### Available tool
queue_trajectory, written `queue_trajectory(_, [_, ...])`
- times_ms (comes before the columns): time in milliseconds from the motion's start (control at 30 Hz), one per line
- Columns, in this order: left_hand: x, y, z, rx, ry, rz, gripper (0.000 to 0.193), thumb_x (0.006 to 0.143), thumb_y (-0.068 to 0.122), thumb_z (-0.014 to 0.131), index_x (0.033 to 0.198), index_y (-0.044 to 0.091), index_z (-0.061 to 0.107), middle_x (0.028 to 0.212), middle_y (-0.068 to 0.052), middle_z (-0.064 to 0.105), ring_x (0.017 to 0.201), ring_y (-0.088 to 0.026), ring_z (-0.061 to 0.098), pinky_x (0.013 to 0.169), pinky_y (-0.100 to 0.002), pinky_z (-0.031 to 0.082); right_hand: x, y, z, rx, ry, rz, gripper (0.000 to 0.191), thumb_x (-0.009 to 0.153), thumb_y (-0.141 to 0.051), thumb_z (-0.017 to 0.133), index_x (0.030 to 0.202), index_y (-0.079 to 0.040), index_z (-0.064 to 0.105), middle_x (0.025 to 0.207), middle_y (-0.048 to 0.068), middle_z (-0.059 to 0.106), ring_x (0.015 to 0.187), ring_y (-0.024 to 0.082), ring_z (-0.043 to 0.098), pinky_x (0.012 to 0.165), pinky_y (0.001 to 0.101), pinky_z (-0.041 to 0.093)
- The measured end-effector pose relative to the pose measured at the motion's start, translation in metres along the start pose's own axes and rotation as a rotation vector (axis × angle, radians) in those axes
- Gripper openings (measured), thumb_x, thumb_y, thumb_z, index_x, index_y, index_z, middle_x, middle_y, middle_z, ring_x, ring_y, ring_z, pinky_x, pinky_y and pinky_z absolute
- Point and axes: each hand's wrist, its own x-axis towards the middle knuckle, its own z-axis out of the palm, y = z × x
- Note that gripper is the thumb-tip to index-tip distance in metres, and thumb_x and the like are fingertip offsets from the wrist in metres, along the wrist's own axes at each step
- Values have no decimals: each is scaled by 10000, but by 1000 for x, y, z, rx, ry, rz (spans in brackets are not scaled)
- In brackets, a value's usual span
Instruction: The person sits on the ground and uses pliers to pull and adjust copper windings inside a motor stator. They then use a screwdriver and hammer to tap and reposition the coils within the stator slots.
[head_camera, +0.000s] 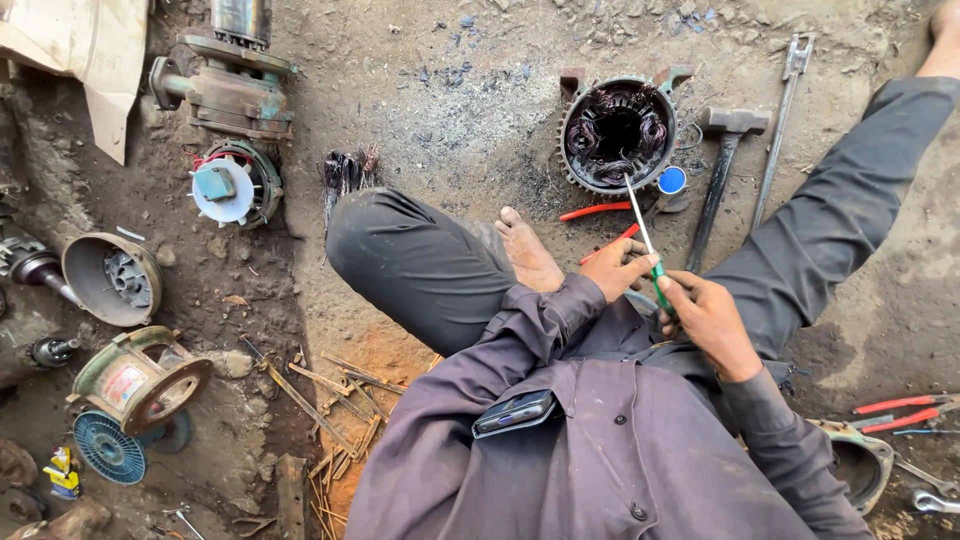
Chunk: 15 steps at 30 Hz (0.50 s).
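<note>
A person sitting on the dirt ground is holding a green-handled screwdriver (648, 250) in both hands.

The screwdriver is lying between the hands, its shaft pointing up toward the motor stator (618, 134) just beyond. A small blue round cap (672, 180) is sitting beside the stator, a yellow packet (63, 472) far off at lower left. The right hand (708, 318) is closing around the green handle; the left hand (617, 268), fingers curled, is steadying the shaft.

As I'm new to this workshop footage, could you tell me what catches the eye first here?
Top centre on the dirt lies an open motor stator with dark copper windings. Just below it, the left hand and right hand meet on a green-handled screwdriver whose shaft points toward the stator. A hammer lies to the stator's right.
</note>
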Motion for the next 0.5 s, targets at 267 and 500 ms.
queue_trajectory(267, [-5, 6, 0, -101, 103, 27, 442, 985, 350, 649, 1189, -41, 613, 945, -86, 721, 742, -143, 689, 681, -287, 571, 1, -10, 14, -31, -30, -48, 369, 1032, -278, 570, 1242, -2, 696, 685, 12, 572, 541, 92, 520, 498, 265, 448])
queue_trajectory(500, [2, -11, 1, 7, 292, -5, 527, 939, 409, 644, 1287, 21, 569, 1042, -110, 705, 905, -188, 701, 822, -337, 546, 39, 6, 37, -363, 95, -174, 338, 1015, -250, 549, 1262, -48, 663, 699, 72, 669, 556, 146, 635, 543, 323, 504])
